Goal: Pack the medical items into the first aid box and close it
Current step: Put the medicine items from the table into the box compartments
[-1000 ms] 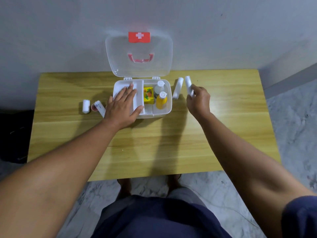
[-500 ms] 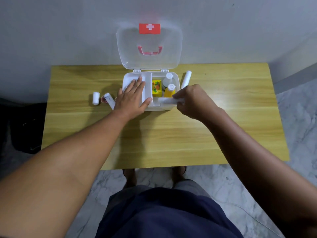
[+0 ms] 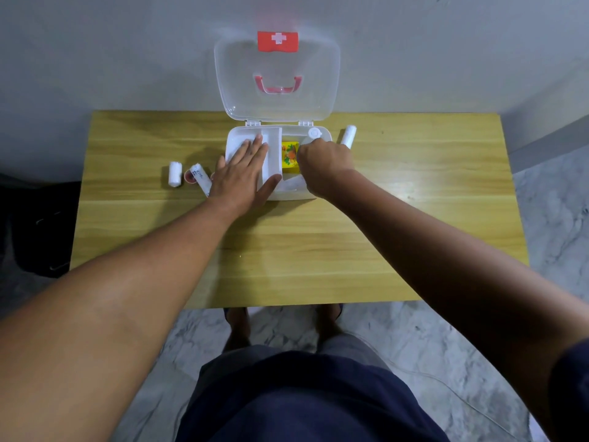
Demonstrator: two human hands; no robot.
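Observation:
The white first aid box [image 3: 288, 195] stands at the back of the table with its clear lid [image 3: 277, 100] upright. My left hand [image 3: 242, 175] lies flat on the box's left side, fingers spread. My right hand [image 3: 323, 164] is curled over the right compartment, closed on a white bandage roll [image 3: 292, 184] that lies low in the box's front. A yellow packet [image 3: 289, 154] and a white bottle cap [image 3: 314, 133] show inside. Another bandage roll [image 3: 348, 136] lies just right of the box. A short roll [image 3: 175, 173] and a printed white tube [image 3: 201, 179] lie to the left.
The wooden table [image 3: 414, 218] stands against a grey wall, with marble floor to the right and in front. A small red item [image 3: 190, 177] sits beside the printed tube. A dark object [image 3: 38, 224] lies on the floor at the left.
My right hand picked a bandage roll from the table right of the box and carried it left into the box's right compartment. My left hand stayed on the box.

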